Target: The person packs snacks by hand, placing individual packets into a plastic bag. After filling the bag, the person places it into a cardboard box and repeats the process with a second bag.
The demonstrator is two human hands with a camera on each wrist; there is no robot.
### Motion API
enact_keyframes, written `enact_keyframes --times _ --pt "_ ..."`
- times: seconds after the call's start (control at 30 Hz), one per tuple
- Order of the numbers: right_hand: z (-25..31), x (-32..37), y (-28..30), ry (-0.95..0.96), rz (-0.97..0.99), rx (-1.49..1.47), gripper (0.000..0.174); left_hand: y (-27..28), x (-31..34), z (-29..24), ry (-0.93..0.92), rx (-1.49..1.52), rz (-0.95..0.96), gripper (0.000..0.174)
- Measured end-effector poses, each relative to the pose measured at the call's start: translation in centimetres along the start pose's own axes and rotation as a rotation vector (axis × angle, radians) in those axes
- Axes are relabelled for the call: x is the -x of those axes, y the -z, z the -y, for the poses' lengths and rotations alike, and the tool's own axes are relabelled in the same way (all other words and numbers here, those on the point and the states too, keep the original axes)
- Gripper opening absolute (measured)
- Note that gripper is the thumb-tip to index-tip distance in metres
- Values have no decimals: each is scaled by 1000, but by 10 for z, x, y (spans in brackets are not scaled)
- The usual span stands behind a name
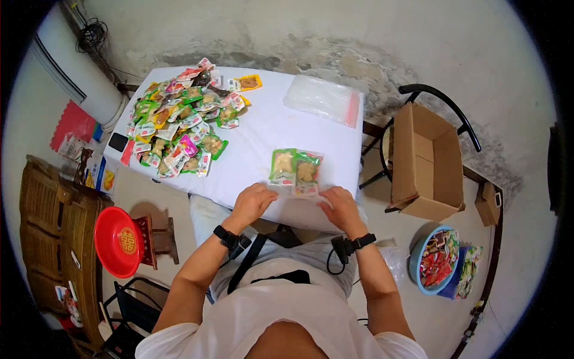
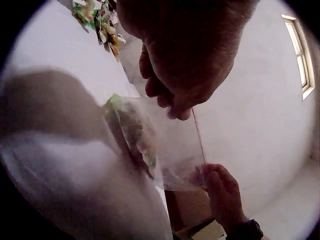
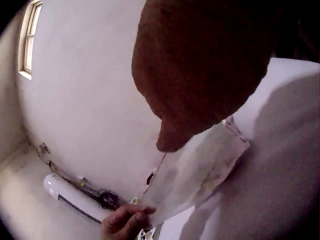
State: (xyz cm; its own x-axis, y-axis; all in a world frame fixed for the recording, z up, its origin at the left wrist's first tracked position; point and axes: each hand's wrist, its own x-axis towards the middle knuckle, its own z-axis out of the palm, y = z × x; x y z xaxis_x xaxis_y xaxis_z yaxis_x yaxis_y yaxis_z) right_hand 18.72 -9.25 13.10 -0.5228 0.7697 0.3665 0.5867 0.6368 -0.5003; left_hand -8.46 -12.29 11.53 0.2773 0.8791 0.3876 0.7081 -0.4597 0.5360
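Observation:
A clear plastic bag (image 1: 299,192) with a red line along its open edge lies at the near side of the white table. Two green-edged snack packets (image 1: 295,167) are inside it, side by side. My left hand (image 1: 254,202) pinches one corner of that edge, and my right hand (image 1: 339,208) pinches the other. In the left wrist view the bag (image 2: 172,145) is stretched between both hands, its edge raised off the tabletop. The right wrist view shows the bag's film (image 3: 200,167) taut too, with my right fingertips partly hidden behind the hand.
A heap of snack packets (image 1: 179,122) covers the table's left part, a phone (image 1: 118,142) beside it. Flat clear bags (image 1: 323,99) lie at the back right. Right of the table are a cardboard box (image 1: 426,161) on a chair and a blue basin (image 1: 417,269); a red basin (image 1: 113,245) stands left.

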Motion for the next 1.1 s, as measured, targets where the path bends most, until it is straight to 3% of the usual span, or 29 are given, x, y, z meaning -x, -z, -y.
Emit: enact_keyframes --times 0.13,0.27,0.37,0.53,0.73,0.97,1.1 --pt "23 -15 -11 100 -39 43 10 -7 -8 -4 -34 43 -29 7" --pt "2 -11 -38 52 50 190 10 -9 -8 -1 -7 7 -52 7" --pt "3 -17 -36 -13 115 132 12 -9 -7 -1 9 -13 -63 8" --pt "25 -29 -33 89 53 147 9 -10 -11 -5 -7 32 -61 8" --pt "13 -29 -33 99 69 186 6 -2 -14 -14 3 19 -39 8" --pt "23 -34 -29 61 54 114 9 2 -23 -22 -29 60 -125 7" --pt "13 -39 -23 -19 184 193 13 6 -32 -23 -4 73 -176 5"
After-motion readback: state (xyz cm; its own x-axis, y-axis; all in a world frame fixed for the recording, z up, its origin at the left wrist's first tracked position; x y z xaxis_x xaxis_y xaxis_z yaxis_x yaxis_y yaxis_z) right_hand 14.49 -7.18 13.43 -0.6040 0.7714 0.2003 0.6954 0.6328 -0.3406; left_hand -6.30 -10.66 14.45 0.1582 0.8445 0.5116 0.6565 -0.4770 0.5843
